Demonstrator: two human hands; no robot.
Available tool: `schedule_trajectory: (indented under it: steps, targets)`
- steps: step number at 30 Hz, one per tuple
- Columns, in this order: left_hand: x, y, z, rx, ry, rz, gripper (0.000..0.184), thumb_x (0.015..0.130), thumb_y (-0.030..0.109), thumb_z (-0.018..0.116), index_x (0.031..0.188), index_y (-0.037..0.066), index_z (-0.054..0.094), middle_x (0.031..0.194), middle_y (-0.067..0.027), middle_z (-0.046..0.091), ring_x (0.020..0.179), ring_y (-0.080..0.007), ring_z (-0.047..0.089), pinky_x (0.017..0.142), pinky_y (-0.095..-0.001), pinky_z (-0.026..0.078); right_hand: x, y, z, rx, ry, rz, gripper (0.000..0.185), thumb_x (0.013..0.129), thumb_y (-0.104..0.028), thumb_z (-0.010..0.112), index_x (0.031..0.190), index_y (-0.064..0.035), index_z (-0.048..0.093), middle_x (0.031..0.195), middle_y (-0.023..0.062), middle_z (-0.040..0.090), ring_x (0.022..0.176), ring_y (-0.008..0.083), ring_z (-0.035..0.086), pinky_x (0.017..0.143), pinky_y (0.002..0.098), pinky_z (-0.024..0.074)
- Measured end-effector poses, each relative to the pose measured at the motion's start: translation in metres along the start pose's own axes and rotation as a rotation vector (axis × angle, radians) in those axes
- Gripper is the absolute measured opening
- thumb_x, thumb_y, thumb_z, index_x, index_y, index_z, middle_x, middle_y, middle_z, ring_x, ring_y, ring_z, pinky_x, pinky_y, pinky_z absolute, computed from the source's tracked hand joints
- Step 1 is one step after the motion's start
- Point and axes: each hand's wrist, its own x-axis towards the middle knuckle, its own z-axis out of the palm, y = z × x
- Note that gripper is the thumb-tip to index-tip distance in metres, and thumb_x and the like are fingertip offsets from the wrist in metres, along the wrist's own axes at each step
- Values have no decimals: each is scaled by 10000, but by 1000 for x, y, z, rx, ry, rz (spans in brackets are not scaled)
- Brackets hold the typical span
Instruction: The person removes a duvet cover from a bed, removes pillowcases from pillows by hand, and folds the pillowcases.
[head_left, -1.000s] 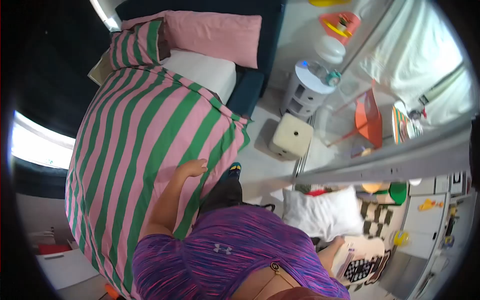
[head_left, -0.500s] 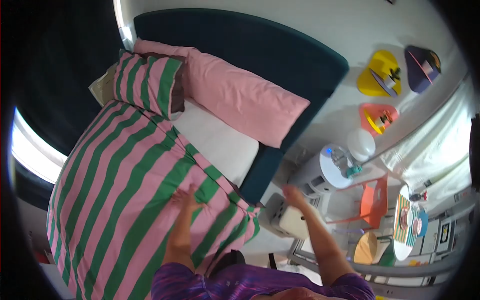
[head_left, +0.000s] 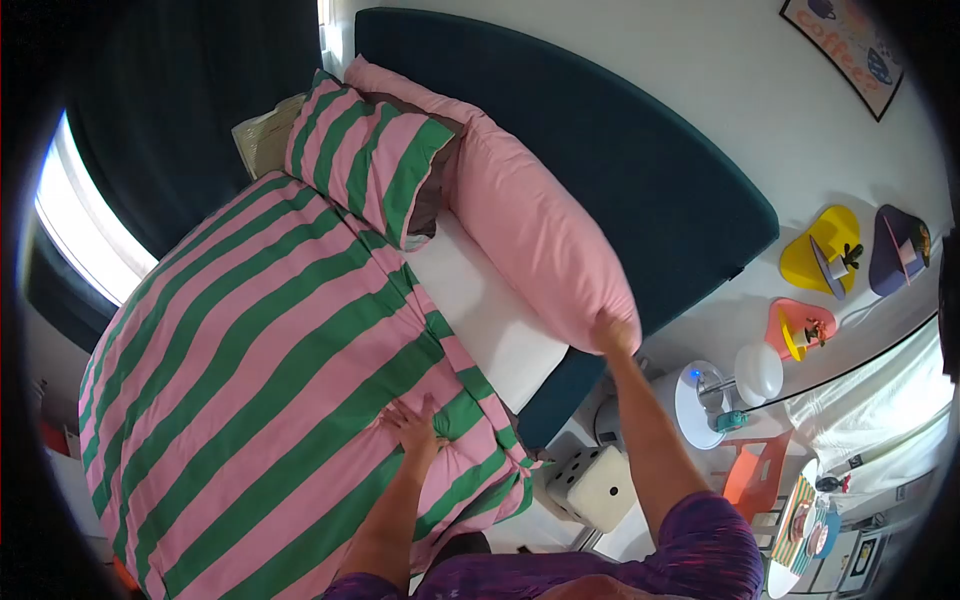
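Pink pillow, long and plump, stretches along the front of the dark headboard, its near end by the headboard's lower part. The person's right hand is closed on that end, apparently gripping the cloth, though the fingertips are partly lost in the folds. Whether the end is lifted or rests on the white sheet is hard to tell.

The left hand, farther from the headboard, is spread open, palm down, on the pink and green striped duvet, holding nothing. Small creases gather around its fingers. The duvet's edge is turned back, leaving sheet in view between it and the headboard. Near the headboard's other end, a striped cushion leans over the pink pillow, its dark brown underside partly showing.

Beyond the headboard's nearer end are a round white side table with a globe lamp and, closer to the person, a white cube stool with black dots.

For this hold, a full handful of pillow should serve better than a pinch of the cover, which could slide over the filling. Light, flat pressure from the left hand should steady the body without dragging the duvet away from the headboard.
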Motion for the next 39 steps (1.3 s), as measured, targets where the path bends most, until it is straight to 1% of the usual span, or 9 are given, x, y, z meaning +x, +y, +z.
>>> schedule_trajectory:
  steps: [3, 5, 10, 15, 20, 27, 29, 33, 39]
  targets:
    - [4, 7, -18, 22, -135, -20, 1028, 532, 580, 684, 1349, 261, 148, 1292, -409, 79, 1170, -600, 95, 895, -699, 93, -116, -20, 37, -15, 462, -495, 209, 725, -176, 515, 918, -105, 556, 721, 155, 582, 692, 333, 579, 590, 440, 449]
    - [13, 8, -34, -102, -230, -64, 894, 602, 519, 663, 1324, 196, 247, 1307, -349, 189, 1217, -466, 219, 952, -607, 180, -186, -35, 18, 209, 41, -814, 170, 654, -150, 542, 815, -113, 581, 702, 89, 556, 662, 256, 574, 566, 365, 455]
    - [33, 15, -148, -2526, -192, -125, 494, 771, 397, 580, 1128, 69, 482, 1014, -75, 551, 915, -162, 525, 793, -290, 429, -340, -52, 29, 392, -355, -939, 66, 615, -85, 541, 681, -79, 550, 660, 120, 554, 631, 274, 580, 572, 400, 465]
    - [133, 42, -52, -1388, -48, -602, 296, 740, 230, 589, 963, 44, 531, 902, -65, 556, 800, -162, 525, 672, -300, 439, -336, -57, 24, 305, -493, -854, 124, 645, -70, 513, 756, -36, 555, 724, 145, 572, 702, 307, 582, 630, 422, 471]
    - [94, 114, -150, -1771, 211, 87, 228, 609, 54, 581, 828, -7, 562, 753, -101, 579, 677, -173, 551, 625, -266, 435, -284, -23, -16, 610, -624, -677, 212, 796, -195, 468, 898, -31, 556, 882, 167, 571, 848, 319, 552, 754, 392, 437]
    - [-23, 130, -292, -1043, 278, 755, 330, 633, 114, 601, 910, -55, 539, 723, -122, 577, 673, -183, 543, 614, -300, 442, -179, 76, -245, 977, 467, -414, 109, 797, -13, 517, 901, -30, 545, 758, 71, 567, 703, 114, 535, 637, 241, 434]
    - [-46, 106, -308, -706, 892, 714, 395, 622, 158, 654, 946, -44, 554, 729, -138, 585, 692, -195, 552, 658, -287, 447, -161, 82, -307, 953, 585, -474, 238, 800, -95, 543, 1018, -7, 502, 923, 121, 549, 834, 180, 539, 723, 270, 427]
    - [-101, 58, -382, -1286, 363, 548, 337, 666, 109, 670, 953, -37, 570, 821, -76, 614, 733, -142, 560, 692, -267, 445, -109, 72, -353, 720, 862, -744, 537, 793, -294, 547, 1220, -10, 388, 1198, 209, 443, 1096, 325, 438, 890, 361, 371]
    - [-155, -7, -480, -338, 702, 342, 161, 738, 132, 610, 787, -16, 572, 724, -132, 590, 630, -279, 548, 612, -287, 429, -202, 15, -331, 1048, 389, -507, 369, 834, -311, 505, 684, 26, 492, 671, 200, 507, 555, 328, 475, 522, 382, 381]
